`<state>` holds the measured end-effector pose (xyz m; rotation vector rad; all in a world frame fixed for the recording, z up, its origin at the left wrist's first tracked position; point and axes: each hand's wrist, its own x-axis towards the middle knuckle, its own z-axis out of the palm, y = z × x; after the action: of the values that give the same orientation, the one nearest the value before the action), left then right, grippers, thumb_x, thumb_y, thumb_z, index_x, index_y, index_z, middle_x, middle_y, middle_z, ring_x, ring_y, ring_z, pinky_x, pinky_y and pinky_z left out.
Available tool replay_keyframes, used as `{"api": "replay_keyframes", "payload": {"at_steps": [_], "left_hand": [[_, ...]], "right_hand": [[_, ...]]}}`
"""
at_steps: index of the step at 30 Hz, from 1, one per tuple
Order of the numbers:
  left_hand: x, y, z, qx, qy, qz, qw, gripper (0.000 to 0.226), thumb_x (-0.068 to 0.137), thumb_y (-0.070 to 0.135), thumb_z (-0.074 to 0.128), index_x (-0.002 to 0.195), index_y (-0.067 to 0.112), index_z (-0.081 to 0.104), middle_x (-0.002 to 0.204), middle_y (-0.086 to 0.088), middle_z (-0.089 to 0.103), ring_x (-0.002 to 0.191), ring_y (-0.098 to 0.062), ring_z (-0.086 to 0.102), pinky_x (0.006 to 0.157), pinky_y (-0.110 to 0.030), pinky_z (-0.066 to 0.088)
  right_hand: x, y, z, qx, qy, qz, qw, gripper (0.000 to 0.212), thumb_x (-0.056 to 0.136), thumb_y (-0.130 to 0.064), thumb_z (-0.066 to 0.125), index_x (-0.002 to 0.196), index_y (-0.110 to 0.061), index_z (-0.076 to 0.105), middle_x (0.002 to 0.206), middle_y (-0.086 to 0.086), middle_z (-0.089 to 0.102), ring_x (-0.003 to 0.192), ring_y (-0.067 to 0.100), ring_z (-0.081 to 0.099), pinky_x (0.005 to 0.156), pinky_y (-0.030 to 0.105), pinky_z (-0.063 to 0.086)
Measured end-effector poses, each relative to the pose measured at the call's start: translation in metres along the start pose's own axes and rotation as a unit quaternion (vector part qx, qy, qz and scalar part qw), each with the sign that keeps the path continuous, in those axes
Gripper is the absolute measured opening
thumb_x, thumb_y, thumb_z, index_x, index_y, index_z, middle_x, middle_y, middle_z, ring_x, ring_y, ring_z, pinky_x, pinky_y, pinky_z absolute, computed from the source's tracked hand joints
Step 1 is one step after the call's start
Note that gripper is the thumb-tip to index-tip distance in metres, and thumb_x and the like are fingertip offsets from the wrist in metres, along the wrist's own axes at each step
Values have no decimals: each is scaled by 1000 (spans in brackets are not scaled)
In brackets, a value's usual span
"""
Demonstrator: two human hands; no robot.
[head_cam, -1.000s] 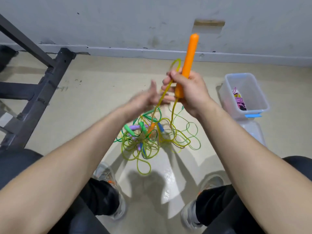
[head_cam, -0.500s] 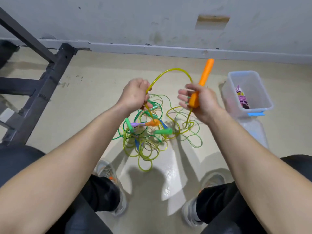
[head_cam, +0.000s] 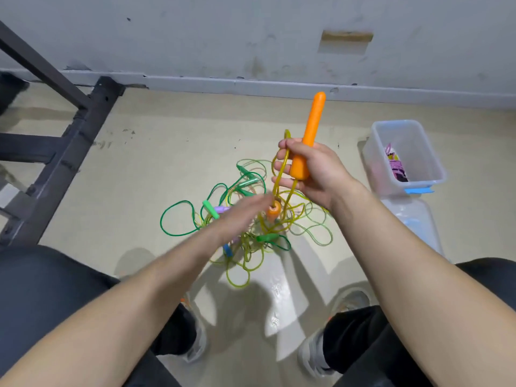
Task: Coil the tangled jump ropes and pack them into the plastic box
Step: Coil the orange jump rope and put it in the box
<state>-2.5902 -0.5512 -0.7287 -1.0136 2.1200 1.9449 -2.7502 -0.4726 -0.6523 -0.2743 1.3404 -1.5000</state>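
A tangle of green and yellow jump ropes point(head_cam: 251, 230) with green, purple, blue and orange handles lies on the floor in front of my feet. My right hand point(head_cam: 310, 169) grips an orange handle point(head_cam: 311, 132) upright above the pile, with loops of its yellow cord point(head_cam: 282, 163) over the fingers. My left hand point(head_cam: 240, 219) is blurred over the tangle, its fingers stretched toward the second orange handle point(head_cam: 273, 212); whether it holds cord is unclear. The clear plastic box point(head_cam: 382, 163) stands at the right with a coiled pink and purple rope point(head_cam: 398, 170) inside.
The box's lid point(head_cam: 418, 224) with blue clips lies on the floor just in front of the box. A dark metal frame point(head_cam: 64, 152) stands at the left. A grey wall with a baseboard point(head_cam: 251, 85) runs across the back. My shoes and knees are at the bottom.
My left hand has dropped from beside the right hand down over the tangle. The right hand has turned the orange handle more upright, with cord loops now around its fingers.
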Motion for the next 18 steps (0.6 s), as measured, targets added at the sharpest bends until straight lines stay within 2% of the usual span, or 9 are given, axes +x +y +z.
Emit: {"api": "replay_keyframes", "payload": {"at_steps": [3,5,7,8,10,11,13,15,18], "left_hand": [[0,-14,18,38,-24,41,998,14,93,29,72,101,17,69,96,6,74,91,-1,67,85,-22,48],[0,-10,11,32,18,41,998,13,93,31,72,99,20,68,94,5,74,91,-6,70,80,-23,49],[1,-6,-4,42,98,21,994,25,85,46,73,100,25,71,95,0,75,92,-17,72,80,-32,55],[0,-2,-13,34,117,9,993,26,83,45,73,98,24,72,95,-5,76,90,-23,73,81,-37,58],[-4,9,-25,-31,95,-26,995,20,90,30,67,101,13,67,97,-16,76,79,-30,73,76,-37,60],[-5,16,-28,-64,74,-50,994,18,93,24,62,104,9,64,96,-17,76,68,-29,71,68,-34,58],[-9,29,-32,-155,25,-106,982,18,93,22,56,104,9,62,94,-14,76,53,-21,60,54,-26,51],[-10,35,-36,-254,-43,-146,955,23,89,27,52,103,11,62,102,-13,73,65,-21,65,54,-25,52],[-13,33,-36,-287,-114,-160,938,42,88,31,50,121,8,61,116,-19,68,94,-32,70,72,-35,57]], "right_hand": [[3,-2,-6,41,23,5,999,15,102,-21,54,92,-16,64,75,-1,67,69,15,69,72,40,60],[9,-1,-15,14,71,-4,997,18,103,-27,53,94,-14,63,79,2,68,71,17,69,64,34,60],[16,3,-27,-134,146,-38,979,23,103,-34,53,92,-16,60,82,5,65,73,24,67,61,31,55],[19,6,-36,-276,176,-60,943,25,102,-40,52,89,-19,58,81,5,63,75,29,64,63,34,53],[20,11,-50,-547,220,-78,804,33,99,-54,45,89,-23,52,82,5,59,77,34,54,69,40,48],[18,11,-54,-620,212,-84,751,35,98,-59,43,91,-24,49,83,4,59,77,31,50,69,39,44],[9,11,-53,-671,106,-121,723,33,95,-60,49,95,-27,46,85,2,60,76,27,50,68,38,43],[-1,12,-46,-695,-22,-146,703,28,90,-50,57,99,-29,40,82,-2,57,78,29,54,71,40,45],[-20,14,-32,-735,-108,-166,649,26,79,-37,41,102,-28,31,80,-5,49,85,32,52,80,43,42]]}}
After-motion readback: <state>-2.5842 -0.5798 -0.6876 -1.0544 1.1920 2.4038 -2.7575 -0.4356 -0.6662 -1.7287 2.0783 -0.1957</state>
